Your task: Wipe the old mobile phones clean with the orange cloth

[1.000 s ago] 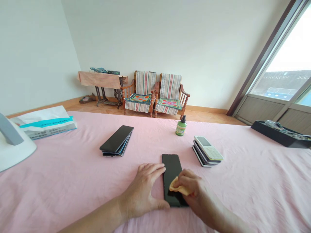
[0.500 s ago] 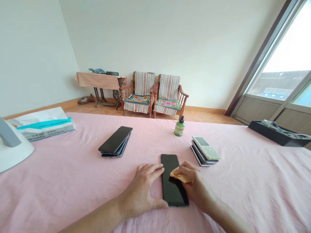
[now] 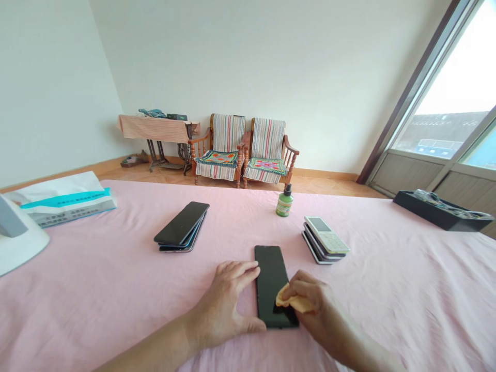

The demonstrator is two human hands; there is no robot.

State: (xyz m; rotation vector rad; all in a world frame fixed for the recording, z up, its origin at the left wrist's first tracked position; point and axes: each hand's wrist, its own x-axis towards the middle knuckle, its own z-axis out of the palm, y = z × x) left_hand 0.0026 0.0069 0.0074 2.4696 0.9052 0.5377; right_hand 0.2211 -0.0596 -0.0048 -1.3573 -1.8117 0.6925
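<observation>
A black smartphone (image 3: 269, 274) lies flat, screen up, on the pink cloth (image 3: 127, 299) in front of me. My left hand (image 3: 228, 299) rests at its left side, fingers stretched and thumb apart, with the fingertips against the phone's edge. In my right hand (image 3: 313, 299) a yellow cloth (image 3: 296, 303) is pinched, pressed on the lower right part of the screen. Beyond my left hand sits a stack of phones (image 3: 184, 225), a black one on top. To the right is another stack, topped by a white keypad phone (image 3: 327, 235).
A small green bottle (image 3: 284, 203) with a black cap stands behind the phone. At the far right is a black box (image 3: 434, 214) holding clear-wrapped items. A tissue pack (image 3: 65, 199) and a white device (image 3: 19, 240) are at the left. Two chairs (image 3: 265, 150) stand by the wall.
My right hand has slid the yellow cloth down the screen, toward me. My left hand stays at the phone's left edge. The view has shifted slightly.
</observation>
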